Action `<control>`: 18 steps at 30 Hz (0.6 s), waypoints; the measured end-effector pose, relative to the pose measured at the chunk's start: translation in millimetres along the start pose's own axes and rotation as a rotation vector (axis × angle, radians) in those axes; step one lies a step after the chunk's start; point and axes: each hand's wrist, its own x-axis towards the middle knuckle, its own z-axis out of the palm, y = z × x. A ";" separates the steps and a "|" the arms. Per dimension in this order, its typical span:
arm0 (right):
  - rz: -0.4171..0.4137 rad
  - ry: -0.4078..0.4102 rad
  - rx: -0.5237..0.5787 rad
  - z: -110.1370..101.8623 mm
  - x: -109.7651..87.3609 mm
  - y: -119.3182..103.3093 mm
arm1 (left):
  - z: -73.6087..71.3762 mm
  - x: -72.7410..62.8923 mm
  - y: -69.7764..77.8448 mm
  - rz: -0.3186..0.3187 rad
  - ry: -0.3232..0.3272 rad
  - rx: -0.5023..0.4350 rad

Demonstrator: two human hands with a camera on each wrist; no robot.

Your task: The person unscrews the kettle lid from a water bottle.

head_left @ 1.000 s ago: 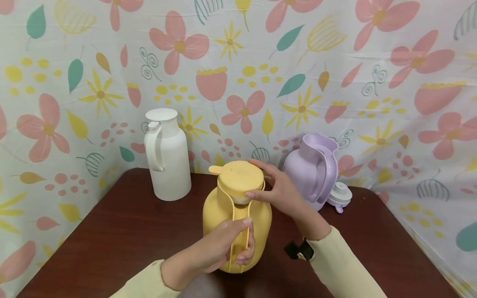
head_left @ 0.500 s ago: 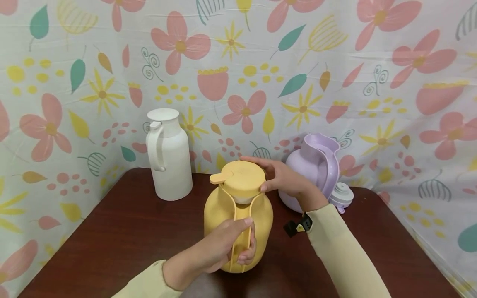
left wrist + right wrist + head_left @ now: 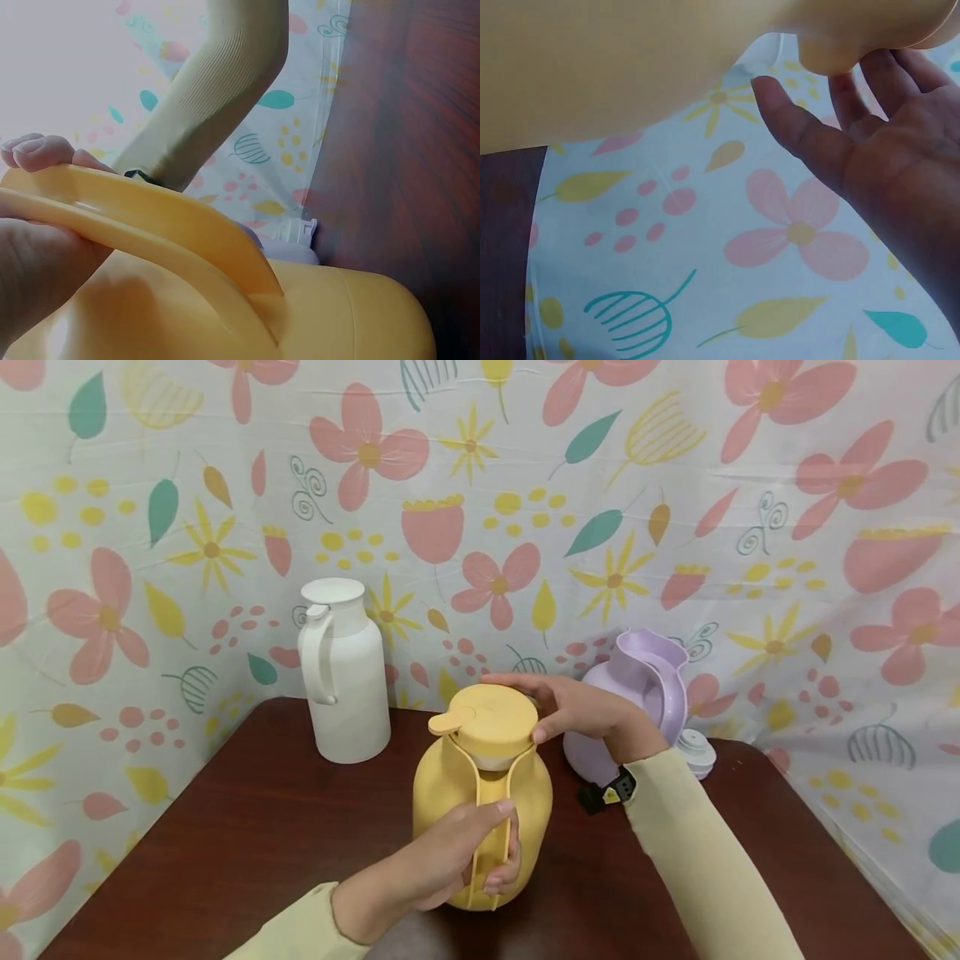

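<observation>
A yellow thermos jug stands upright on the dark table, its handle toward me. My left hand grips the handle, thumb along its upper part and fingers wrapped through it. On top sits a round yellow lid with a flat tab sticking out to the left; a pale band shows under it. My right hand holds the lid from the right, thumb at the near edge and fingers over the far side. In the right wrist view its fingertips reach the lid's edge.
A white thermos jug stands at the back left. Behind my right arm a lilac jug without a lid stands at the back right, with a white stopper beside it. A flowered cloth hangs behind the table.
The lid has turned counterclockwise, its tab swinging toward me. My right hand has turned with it, thumb sliding back to the lid's right edge. The left hand keeps its grip.
</observation>
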 end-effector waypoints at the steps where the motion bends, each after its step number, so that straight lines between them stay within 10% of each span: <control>1: 0.002 0.009 -0.006 1.3 -1.2 -0.6 | -0.2 0.1 -0.1 0.001 -0.003 -0.003; 5: 0.019 0.121 -0.033 17.7 -7.8 -5.1 | -1.9 -0.9 -0.1 0.005 -0.016 -0.009; 13: 0.128 0.705 -0.278 92.2 -12.7 -15.7 | -3.4 -1.7 -0.4 0.019 -0.031 -0.005; 18: 0.173 0.839 -0.216 108.6 -7.2 -16.6 | -2.2 -1.0 -1.0 0.036 -0.020 -0.001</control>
